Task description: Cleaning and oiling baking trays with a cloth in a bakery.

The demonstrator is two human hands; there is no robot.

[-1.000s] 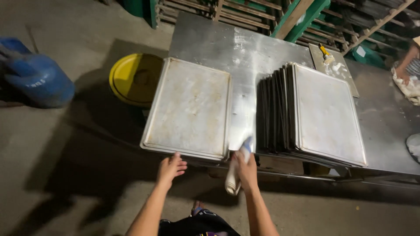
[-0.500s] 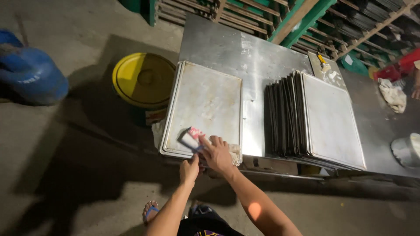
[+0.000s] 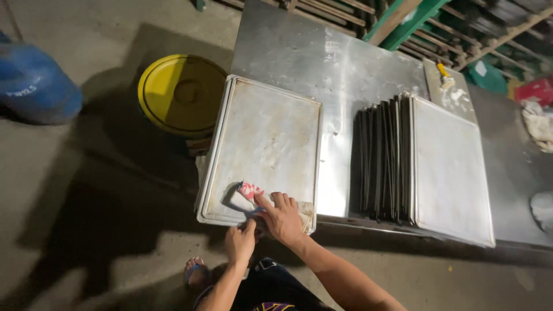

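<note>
At the far left a blue rounded plastic container (image 3: 31, 86) sits on the bare concrete floor (image 3: 86, 219), with wide open floor between it and the round yellow plastic lid (image 3: 181, 92) that lies just beside the left edge of the steel worktable (image 3: 328, 63). On the table's near left corner lies a flat, worn rectangular metal baking tray (image 3: 265, 138); its left and near edges overhang the table slightly.

The left hand (image 3: 241, 242) grips the tray's near rim, fingers curled over the edge. The right hand (image 3: 282, 216) is pressed flat, fingers spread, on a crumpled white cloth with a red patch (image 3: 250, 191), which lies on the tray's near part.

A strip of bare steel separates this tray from a fanned stack of similar metal trays (image 3: 426, 167) to the right, whose near edge reaches the table's front edge. At the far right lie a pale rag (image 3: 538, 124) and a red box (image 3: 536, 89).
</note>
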